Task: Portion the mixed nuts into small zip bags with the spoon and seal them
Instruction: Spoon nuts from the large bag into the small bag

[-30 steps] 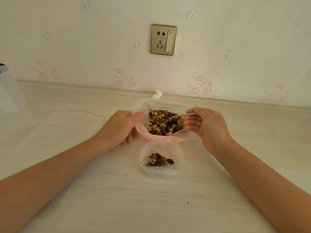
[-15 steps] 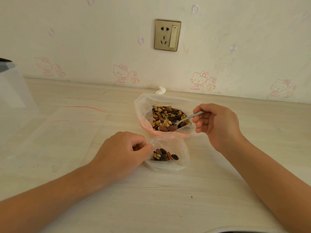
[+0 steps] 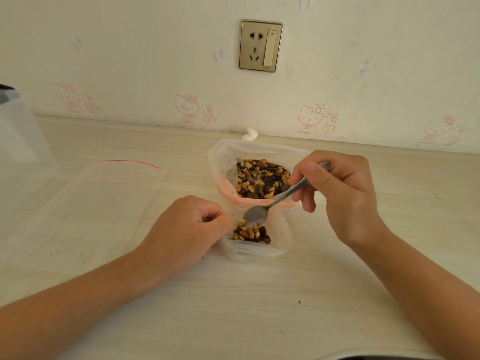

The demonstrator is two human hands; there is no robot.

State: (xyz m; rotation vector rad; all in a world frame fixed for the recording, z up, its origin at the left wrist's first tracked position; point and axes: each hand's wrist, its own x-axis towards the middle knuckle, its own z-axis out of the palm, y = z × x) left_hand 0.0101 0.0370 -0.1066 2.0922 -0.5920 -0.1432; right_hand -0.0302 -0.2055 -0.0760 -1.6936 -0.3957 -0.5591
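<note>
Soft, even daylight washes the pale desk (image 3: 259,294); shadows stay faint, wide-angle bending shows at frame edges, corners perhaps slightly soft.

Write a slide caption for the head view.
Right hand tips a spoon over the small bag of nuts, whose rim the left hand pinches.

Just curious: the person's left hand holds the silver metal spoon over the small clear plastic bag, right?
No, the head view shows the right hand holding the silver metal spoon over the small clear plastic bag; the left hand pinches its rim.
</note>
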